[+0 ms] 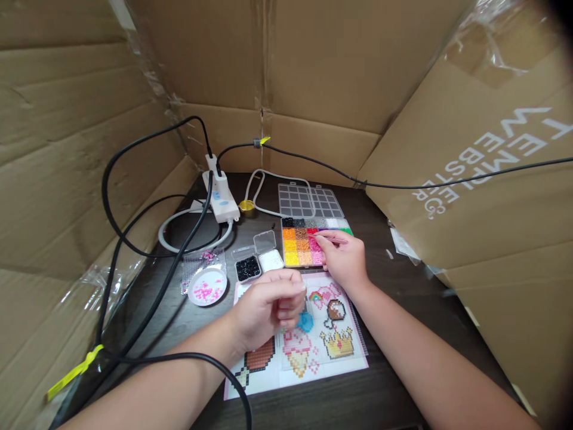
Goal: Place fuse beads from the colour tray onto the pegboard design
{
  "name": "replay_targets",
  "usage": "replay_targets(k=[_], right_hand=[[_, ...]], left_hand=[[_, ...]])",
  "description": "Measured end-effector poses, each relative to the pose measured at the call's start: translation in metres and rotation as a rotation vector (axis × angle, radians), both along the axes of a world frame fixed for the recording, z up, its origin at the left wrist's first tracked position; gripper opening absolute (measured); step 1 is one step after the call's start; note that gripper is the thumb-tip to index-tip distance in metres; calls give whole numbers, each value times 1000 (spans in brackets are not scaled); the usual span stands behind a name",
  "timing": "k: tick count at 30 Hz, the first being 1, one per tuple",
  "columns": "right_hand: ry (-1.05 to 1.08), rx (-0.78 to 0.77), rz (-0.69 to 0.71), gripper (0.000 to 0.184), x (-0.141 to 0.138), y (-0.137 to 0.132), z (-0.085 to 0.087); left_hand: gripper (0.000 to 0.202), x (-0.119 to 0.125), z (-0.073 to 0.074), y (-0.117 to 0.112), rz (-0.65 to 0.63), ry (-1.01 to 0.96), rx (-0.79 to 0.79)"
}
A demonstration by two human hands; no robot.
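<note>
My right hand [347,258] pinches pink tweezers [333,239], their tips over the red and brown compartments of the bead box [283,245]. Small beads sorted by colour fill that box, and its clear gridded lid [308,200] lies folded back. Loosely curled, my left hand [273,304] hovers over a printed pattern sheet [358,364]; whatever its fingers may hold is hidden. Beside those fingers shows a blue roundish thing [306,322] whose kind I cannot make out. The sheet shows pixel pictures, among them a crown [338,344] and an ice cream cone [297,352].
Left of the box sit small cases of black beads [248,269] and white beads [270,260]. A white dish [207,301] of pink beads overlaps a clear pegboard [190,263]. Behind stand a power strip [224,200] and a gold tin [246,206]. A black cable [215,360] crosses my left forearm. Cardboard walls surround the table.
</note>
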State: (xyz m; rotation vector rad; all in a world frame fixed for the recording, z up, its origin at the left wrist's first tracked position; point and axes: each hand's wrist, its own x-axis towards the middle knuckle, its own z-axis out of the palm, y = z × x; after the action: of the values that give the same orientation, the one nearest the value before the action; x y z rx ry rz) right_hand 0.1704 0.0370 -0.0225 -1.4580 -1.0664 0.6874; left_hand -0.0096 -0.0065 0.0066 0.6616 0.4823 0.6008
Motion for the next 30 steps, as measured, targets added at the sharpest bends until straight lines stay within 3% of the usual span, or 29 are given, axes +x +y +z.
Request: replay_targets(k=[22,30], right_hand=[[30,-40,-5,25,-1,-1,3],[-35,27,21,19,1,2,0]], left_hand=[[30,0,-1,0,-7,-13,-26],[32,0,0,-1,-8,-9,-32]])
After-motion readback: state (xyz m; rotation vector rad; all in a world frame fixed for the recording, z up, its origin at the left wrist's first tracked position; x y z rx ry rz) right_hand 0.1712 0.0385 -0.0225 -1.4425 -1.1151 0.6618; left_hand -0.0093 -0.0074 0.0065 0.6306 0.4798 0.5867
